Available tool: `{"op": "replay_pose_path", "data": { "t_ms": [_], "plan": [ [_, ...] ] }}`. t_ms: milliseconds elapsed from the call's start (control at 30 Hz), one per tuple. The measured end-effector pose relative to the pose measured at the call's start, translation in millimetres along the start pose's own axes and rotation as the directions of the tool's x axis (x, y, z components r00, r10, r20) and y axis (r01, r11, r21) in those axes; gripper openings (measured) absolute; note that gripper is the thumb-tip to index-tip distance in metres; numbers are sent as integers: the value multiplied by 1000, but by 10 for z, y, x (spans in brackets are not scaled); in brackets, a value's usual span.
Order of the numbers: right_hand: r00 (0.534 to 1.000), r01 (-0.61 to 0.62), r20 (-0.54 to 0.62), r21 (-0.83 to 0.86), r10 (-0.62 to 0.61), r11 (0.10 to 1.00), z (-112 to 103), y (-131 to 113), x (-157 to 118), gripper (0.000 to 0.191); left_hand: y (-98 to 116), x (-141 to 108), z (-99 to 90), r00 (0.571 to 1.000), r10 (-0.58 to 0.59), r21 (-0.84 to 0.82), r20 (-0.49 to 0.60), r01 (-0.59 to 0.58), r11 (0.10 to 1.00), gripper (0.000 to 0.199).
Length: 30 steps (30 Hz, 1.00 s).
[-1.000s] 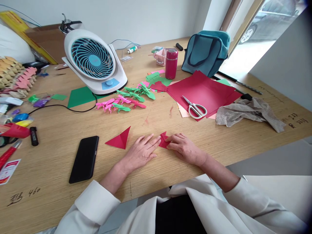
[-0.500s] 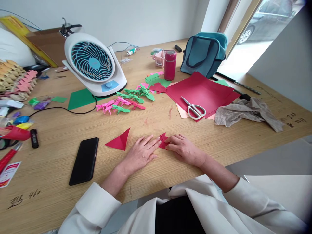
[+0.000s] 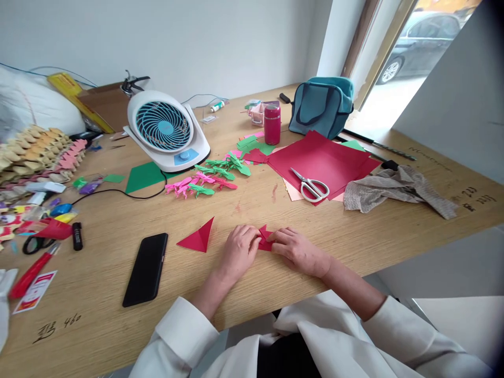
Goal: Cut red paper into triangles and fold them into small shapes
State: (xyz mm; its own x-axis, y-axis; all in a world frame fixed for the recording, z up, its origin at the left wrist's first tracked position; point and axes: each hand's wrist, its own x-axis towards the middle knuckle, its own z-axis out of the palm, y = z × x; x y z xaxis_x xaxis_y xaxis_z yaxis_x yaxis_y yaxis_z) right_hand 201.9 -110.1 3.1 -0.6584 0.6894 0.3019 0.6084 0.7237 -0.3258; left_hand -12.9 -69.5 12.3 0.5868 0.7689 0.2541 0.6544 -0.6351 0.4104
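Between my hands a small piece of folded red paper [image 3: 265, 239] lies on the wooden table. My left hand [image 3: 239, 249] has its fingers curled together, thumb and fingertips pinching the paper's left edge. My right hand [image 3: 298, 251] holds the paper's right side under bent fingers, covering part of it. Left of my left hand rests a creased red paper triangle [image 3: 199, 237], touched by neither hand. Farther up the table sits a cluster of pink, green and red folded paper figures [image 3: 214, 176].
A black phone [image 3: 145, 270] lies to the left. White-handled scissors [image 3: 314, 190] rest on red paper sheets [image 3: 334, 163], beside a crumpled cloth [image 3: 374, 191]. Behind stand a fan [image 3: 163, 128], a red flask [image 3: 272, 124] and a teal bag [image 3: 321, 107]. A red-handled cutter [image 3: 33, 273] lies far left.
My left hand has gone from lying flat with fingers stretched to curled fingers pinching the paper's edge. My right hand stays on the paper. The camera view has shifted slightly.
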Motion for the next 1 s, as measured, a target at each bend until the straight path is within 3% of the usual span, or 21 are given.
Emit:
{"op": "replay_pose_path", "data": {
  "t_ms": [100, 200, 333, 433, 533, 600, 667, 767, 867, 1000],
  "plan": [
    [1000, 25, -5, 2, -25, 1000, -12, -2, -16, 20, 85, 105, 70, 987, -153, 51, -53, 156, 986, 6],
    [999, 36, -29, 5, -36, 999, -28, 1, -36, 19, 113, 197, 96, 960, -279, 32, -17, 279, 960, 7],
    [998, 31, -48, 11, -30, 999, -21, 21, -58, 17, 45, 294, 74, 912, -390, -233, 123, 409, 882, 15],
    [995, 47, -91, 43, -42, 998, -15, 38, -75, 17, -45, 343, 54, 902, -376, -493, 214, 432, 756, 20],
    [981, 30, -194, 144, -1, 989, -45, 46, -95, 21, -110, 368, 30, 904, -379, -652, 197, 409, 638, 26],
    [952, -38, -283, 267, 116, 963, -83, 47, -101, 20, -126, 370, 10, 900, -401, -710, 173, 396, 582, 28],
    [893, -151, -325, 437, 312, 887, -119, 42, -87, 16, -121, 365, -5, 895, -414, -752, 164, 385, 535, 28],
    [831, -298, -147, 696, 537, 653, -128, 21, -10, 30, -79, 353, -7, 900, -405, -799, 160, 359, 483, 29],
    [806, -400, 64, 791, 588, 463, -59, -9, 113, 38, -8, 343, 3, 917, -368, -827, 152, 322, 462, 27],
    [776, -417, 154, 853, 612, 315, 89, -2, 236, 40, 72, 329, -3, 924, -361, -866, 127, 280, 414, 23]
  ]
}}
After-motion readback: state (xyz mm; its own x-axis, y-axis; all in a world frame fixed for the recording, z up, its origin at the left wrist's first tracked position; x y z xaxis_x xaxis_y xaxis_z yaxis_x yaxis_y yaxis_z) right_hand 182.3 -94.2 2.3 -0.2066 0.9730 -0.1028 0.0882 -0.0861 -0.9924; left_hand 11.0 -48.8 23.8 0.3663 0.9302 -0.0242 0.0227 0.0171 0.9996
